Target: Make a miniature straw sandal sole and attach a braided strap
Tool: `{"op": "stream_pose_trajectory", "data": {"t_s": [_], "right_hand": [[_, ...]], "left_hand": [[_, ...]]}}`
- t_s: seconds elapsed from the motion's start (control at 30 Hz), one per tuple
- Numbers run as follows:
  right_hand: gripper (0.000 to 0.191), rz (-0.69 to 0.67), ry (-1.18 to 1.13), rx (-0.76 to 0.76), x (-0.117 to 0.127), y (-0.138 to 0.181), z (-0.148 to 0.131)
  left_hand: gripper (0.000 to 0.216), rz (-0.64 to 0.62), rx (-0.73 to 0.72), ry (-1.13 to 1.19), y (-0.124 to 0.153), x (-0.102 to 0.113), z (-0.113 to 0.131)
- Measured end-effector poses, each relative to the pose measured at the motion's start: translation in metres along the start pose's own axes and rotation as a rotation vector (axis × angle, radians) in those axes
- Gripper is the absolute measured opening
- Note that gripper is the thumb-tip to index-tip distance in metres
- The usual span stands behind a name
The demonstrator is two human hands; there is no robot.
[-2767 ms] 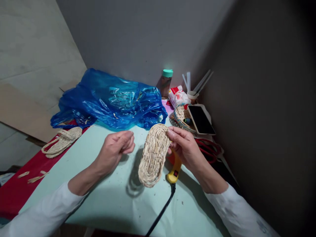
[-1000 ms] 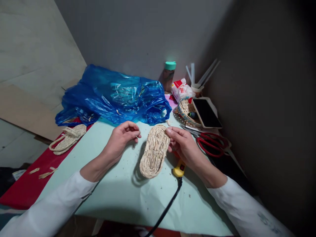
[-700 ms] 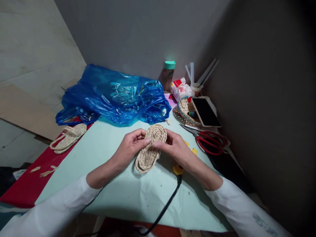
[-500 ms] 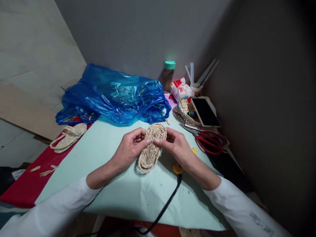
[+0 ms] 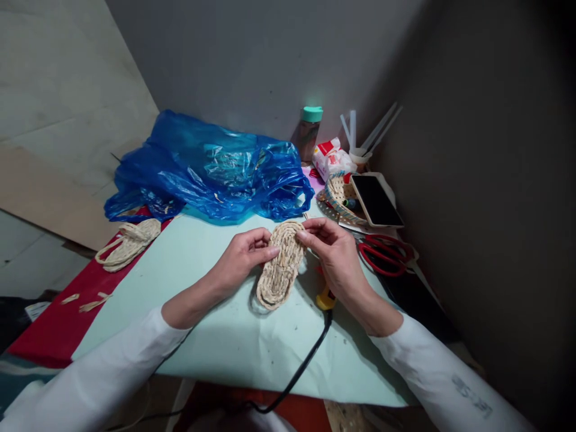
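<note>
Between my hands is a woven straw slipper sole (image 5: 279, 270), an oval of coiled pale braid, tilted above the table. My left hand (image 5: 240, 261) pinches its left edge, thumb on the upper face and fingers behind. My right hand (image 5: 330, 252) grips the upper right edge with thumb and fingers. Just below my right hand lies a yellow-handled corded tool (image 5: 324, 300), its tip hidden behind the hand. At the left, a straw slipper (image 5: 130, 243) with loop-like straps rests on the red cloth.
A crumpled blue plastic bag (image 5: 211, 168) covers the back of the pale table sheet (image 5: 216, 354). Toward the right are red-handled scissors (image 5: 386, 255), a phone (image 5: 377, 201) on a small woven basket (image 5: 335, 195), a green-lidded jar (image 5: 310, 135) and a cup of white sticks (image 5: 359, 157). Straw scraps (image 5: 94, 303) lie left.
My right hand has shifted from the sole's middle up to its upper right edge, its thumb drawn aside. My left hand keeps its hold. The view has moved slightly.
</note>
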State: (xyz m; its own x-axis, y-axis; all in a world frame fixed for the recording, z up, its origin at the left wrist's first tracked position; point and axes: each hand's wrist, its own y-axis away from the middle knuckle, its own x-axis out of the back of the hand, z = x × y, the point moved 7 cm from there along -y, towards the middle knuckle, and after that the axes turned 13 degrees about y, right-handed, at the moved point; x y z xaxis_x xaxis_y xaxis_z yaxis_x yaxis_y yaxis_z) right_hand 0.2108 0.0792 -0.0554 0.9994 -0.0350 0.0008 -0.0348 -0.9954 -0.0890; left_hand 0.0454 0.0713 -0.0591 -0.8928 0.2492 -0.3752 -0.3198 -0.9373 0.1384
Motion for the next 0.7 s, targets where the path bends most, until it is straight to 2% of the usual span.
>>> {"op": "stream_pose_trajectory", "data": {"t_s": [0.27, 0.4, 0.53, 0.7], "right_hand": [[0.015, 0.091, -0.058, 0.002, 0.025, -0.011, 0.0], [0.02, -0.009, -0.065, -0.024, 0.017, -0.01, 0.0], [0.023, -0.127, -0.036, -0.002, 0.003, -0.006, 0.0], [0.03, -0.222, 0.147, 0.022, -0.004, 0.006, -0.002]], "left_hand": [[0.009, 0.168, 0.165, 0.384, -0.007, 0.018, -0.003], [0.01, 0.262, 0.148, 0.52, -0.008, 0.028, 0.006], [0.012, 0.299, 0.128, 0.58, -0.004, 0.028, 0.011], [0.024, 0.31, 0.187, 0.631, -0.003, 0.022, 0.007]]}}
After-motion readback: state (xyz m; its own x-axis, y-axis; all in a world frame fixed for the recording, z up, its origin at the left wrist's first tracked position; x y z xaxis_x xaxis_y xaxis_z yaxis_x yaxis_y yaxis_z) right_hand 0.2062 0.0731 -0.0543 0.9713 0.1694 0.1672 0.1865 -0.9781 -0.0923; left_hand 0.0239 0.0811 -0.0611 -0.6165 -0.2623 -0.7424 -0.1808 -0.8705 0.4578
